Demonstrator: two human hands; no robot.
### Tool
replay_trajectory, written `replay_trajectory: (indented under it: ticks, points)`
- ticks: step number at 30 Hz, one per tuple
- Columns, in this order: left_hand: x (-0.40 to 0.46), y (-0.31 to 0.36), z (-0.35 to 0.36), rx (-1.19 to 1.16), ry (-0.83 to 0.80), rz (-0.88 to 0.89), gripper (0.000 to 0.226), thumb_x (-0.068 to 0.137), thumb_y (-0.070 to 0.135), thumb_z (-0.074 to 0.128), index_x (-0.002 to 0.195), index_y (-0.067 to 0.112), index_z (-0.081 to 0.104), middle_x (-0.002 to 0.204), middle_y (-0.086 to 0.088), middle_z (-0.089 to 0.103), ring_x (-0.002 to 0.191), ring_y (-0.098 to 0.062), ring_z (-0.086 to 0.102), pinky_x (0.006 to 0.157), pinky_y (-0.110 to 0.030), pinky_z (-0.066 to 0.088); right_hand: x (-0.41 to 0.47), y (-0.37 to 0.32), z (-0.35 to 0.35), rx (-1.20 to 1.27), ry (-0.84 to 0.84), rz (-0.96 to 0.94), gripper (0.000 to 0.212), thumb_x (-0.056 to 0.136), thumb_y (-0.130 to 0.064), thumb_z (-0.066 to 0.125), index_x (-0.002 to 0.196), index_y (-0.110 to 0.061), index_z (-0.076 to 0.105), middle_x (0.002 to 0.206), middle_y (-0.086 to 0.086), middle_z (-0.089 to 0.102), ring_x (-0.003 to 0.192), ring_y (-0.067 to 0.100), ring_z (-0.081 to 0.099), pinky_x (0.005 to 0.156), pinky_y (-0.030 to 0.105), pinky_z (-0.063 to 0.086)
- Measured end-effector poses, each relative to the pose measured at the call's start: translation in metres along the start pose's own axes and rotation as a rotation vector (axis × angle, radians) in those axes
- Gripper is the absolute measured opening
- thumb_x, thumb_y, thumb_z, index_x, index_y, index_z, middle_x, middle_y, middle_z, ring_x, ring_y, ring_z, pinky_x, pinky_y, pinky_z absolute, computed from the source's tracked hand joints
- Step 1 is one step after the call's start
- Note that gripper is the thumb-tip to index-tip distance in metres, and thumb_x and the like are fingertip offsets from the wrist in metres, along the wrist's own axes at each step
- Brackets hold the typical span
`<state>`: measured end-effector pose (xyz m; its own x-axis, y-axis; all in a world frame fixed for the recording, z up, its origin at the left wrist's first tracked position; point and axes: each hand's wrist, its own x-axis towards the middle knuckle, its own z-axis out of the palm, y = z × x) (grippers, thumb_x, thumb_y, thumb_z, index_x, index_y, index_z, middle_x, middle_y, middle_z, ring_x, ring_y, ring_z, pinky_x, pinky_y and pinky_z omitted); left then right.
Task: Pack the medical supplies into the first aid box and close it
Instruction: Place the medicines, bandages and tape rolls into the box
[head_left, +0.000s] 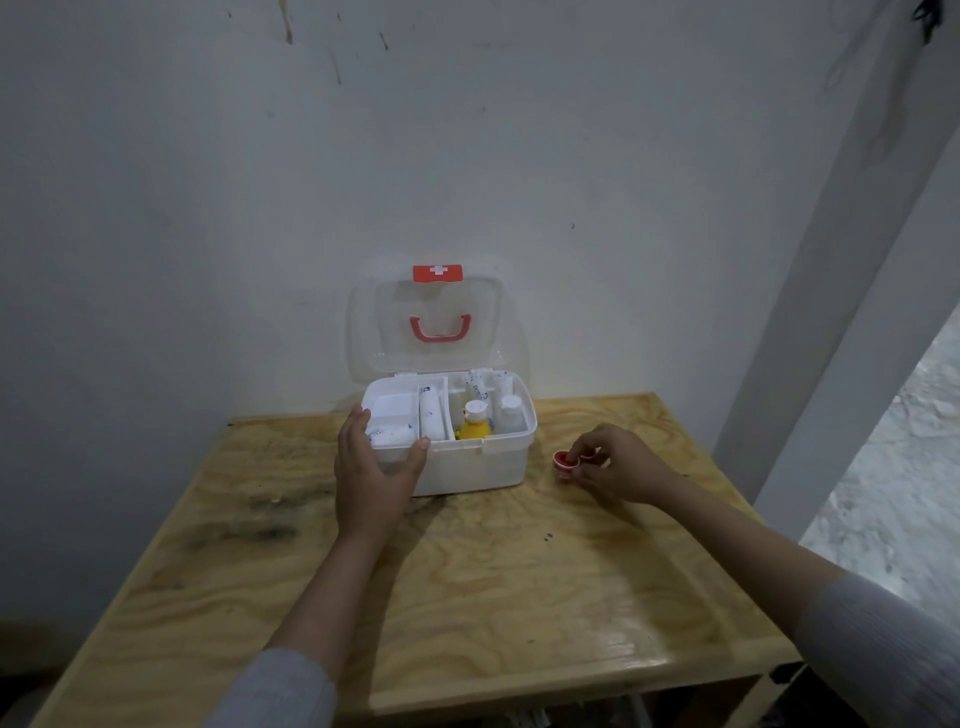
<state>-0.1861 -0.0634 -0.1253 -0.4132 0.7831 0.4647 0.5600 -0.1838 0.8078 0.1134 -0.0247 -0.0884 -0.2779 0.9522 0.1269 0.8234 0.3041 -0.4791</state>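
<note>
First aid box (470, 462) sits at the far middle of the wooden table (467, 597), close to the wall (208, 208); I take the box as my landmark. Its clear lid (426, 325) stands open and upright behind the box, leaning toward the wall, with a red handle (440, 328) on it and a red clasp with a white cross (438, 273) at its top edge. Inside the box I see a white tray (400, 410) on the left side holding rolled bandages (430, 413); on the right side stand a yellow bottle with a white cap (475, 422) and a white bottle (510, 413), with more small white items behind them that I cannot make out. Left hand (371, 475) rests against the box's front-left corner, fingers spread, thumb on the front rim, fingers along the left wall. Right hand (618, 465) is on the table just right of the box, fingertips pinching a small red-capped container (565, 464) that touches the tabletop, apart from the box. Grey sleeves show on both forearms near the table's near edge.
</note>
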Motion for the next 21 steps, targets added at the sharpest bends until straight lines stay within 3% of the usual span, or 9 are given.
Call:
replay_trajectory:
  ticks: [3,9,15,21]
  points:
    - [0.000,-0.001,0.000,-0.010,0.003,0.001,0.075,0.079,0.039,0.071,0.140,0.017,0.033,0.152,-0.001,0.033,0.134,-0.021,0.035,0.101,-0.030,0.036,0.002,-0.015,-0.019,0.032,0.098,-0.032,0.012,0.078,-0.016,0.073,0.089,-0.020,0.072,0.096,0.009,0.064,0.081,0.019,0.062,0.079,0.036,0.055]
    - [0.000,-0.003,0.001,-0.022,0.003,-0.009,0.077,0.078,0.044,0.071,0.140,0.021,0.031,0.151,0.000,0.032,0.133,-0.021,0.036,0.102,-0.044,0.044,0.028,-0.084,-0.061,0.097,0.254,-0.147,0.015,0.077,-0.018,0.074,0.092,-0.015,0.070,0.094,0.008,0.061,0.081,0.021,0.062,0.071,0.026,0.048]
    - [-0.001,0.001,-0.001,-0.023,-0.031,-0.042,0.082,0.075,0.053,0.068,0.141,0.029,0.025,0.151,0.002,0.031,0.131,-0.021,0.038,0.094,-0.045,0.051,0.073,-0.172,-0.029,0.037,0.093,-0.319,0.023,0.081,-0.021,0.070,0.099,-0.008,0.070,0.095,0.005,0.061,0.082,0.017,0.060,0.066,0.015,0.045]
    - [0.001,0.006,-0.008,-0.042,-0.048,-0.043,0.086,0.073,0.055,0.070,0.142,0.026,0.028,0.146,0.002,0.036,0.126,-0.019,0.043,0.090,-0.040,0.052,0.109,-0.200,0.029,-0.044,-0.072,-0.296,0.023,0.079,-0.019,0.073,0.098,-0.006,0.072,0.100,0.011,0.072,0.090,0.023,0.066,0.085,0.037,0.056]
